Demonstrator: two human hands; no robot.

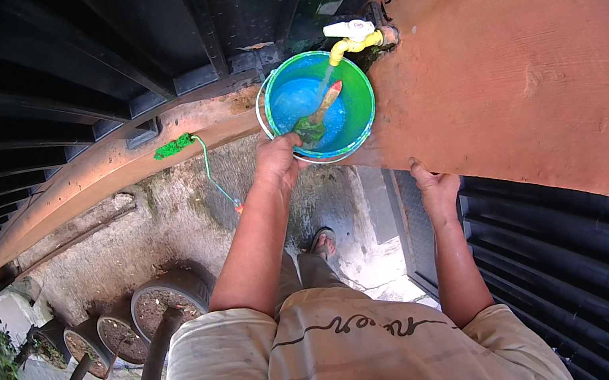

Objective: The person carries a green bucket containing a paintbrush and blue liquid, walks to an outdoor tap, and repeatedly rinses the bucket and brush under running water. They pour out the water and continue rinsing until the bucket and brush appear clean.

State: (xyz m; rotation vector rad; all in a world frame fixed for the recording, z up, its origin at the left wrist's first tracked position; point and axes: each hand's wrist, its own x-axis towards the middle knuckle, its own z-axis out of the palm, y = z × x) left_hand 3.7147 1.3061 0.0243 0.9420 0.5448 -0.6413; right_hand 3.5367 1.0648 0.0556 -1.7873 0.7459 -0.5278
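Observation:
My left hand (278, 161) grips the near-left rim of a plastic paint bucket (365, 101), coated green and blue inside. Inside, a paintbrush (326, 105) leans with its green-stained bristles low and its red-tipped wooden handle up. Water runs from a yellow tap (347, 49) with a white lever into the bucket, where bluish, frothy liquid (290, 102) lies. My right hand (437, 183) holds the lower edge of an orange-painted wall (513, 64), thumb on its face; its other fingers are mostly hidden.
A paint roller (173, 146) with a green sleeve rests at the orange ledge (118, 160) on the left. Dark metal bars (203, 19) rise behind the ledge. Several potted plants (166, 300) stand lower left. A dark slatted metal gate (558, 226) is at right, below the wall.

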